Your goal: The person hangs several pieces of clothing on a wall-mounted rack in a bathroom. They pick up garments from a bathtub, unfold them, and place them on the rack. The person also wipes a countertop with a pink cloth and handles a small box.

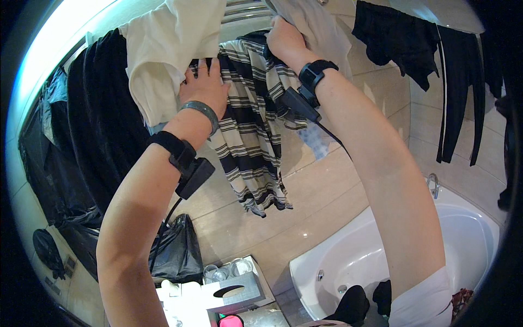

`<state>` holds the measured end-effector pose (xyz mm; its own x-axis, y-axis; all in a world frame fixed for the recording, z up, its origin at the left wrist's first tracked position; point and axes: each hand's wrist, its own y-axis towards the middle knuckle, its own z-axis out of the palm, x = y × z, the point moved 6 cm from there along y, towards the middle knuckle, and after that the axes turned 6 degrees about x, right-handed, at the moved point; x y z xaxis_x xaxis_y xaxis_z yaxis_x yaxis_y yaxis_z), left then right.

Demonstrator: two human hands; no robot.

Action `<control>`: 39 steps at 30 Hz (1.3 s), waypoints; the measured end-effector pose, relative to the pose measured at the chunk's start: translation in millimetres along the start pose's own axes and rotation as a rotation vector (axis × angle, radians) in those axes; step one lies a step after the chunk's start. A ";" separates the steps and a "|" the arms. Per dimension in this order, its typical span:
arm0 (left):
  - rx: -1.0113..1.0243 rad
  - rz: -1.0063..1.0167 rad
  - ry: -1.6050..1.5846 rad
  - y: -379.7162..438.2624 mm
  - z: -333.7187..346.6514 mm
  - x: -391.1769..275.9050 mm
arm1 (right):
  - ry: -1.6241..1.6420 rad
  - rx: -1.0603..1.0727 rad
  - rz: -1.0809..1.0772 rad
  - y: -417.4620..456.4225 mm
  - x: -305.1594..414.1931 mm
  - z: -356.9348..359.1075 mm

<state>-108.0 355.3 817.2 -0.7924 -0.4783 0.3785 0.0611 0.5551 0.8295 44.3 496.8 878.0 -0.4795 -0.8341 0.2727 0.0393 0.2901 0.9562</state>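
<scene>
A black-and-white striped garment (249, 143) hangs from a metal towel rail (245, 12) at the top centre. My left hand (204, 86) lies with fingers spread against its upper left part, beside a white garment (163, 61) that hangs to the left. Up near the rail, my right hand (286, 39) has its fingers curled at the top right of the striped cloth, next to a pale grey garment (322, 32). The fingertips are hidden, so what they grip cannot be told. Each wrist wears a black strap with a small device.
Dark clothes (110, 110) hang at left above a black plastic bag (179, 249). Black garments (457, 90) hang at right over a white corner bathtub (335, 253). Below centre stand a grey tissue box (241, 292) and clear glasses (241, 266).
</scene>
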 end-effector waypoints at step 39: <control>-0.179 -0.034 0.092 -3.5 9.7 35.1 | -0.498 0.139 -0.495 -54.0 73.0 14.1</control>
<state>-141.9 343.2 823.6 -0.7373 -0.5597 0.3784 0.1486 0.4120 0.8990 -5.1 426.9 844.7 -0.7567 -0.5795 -0.3027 -0.3829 0.0174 0.9236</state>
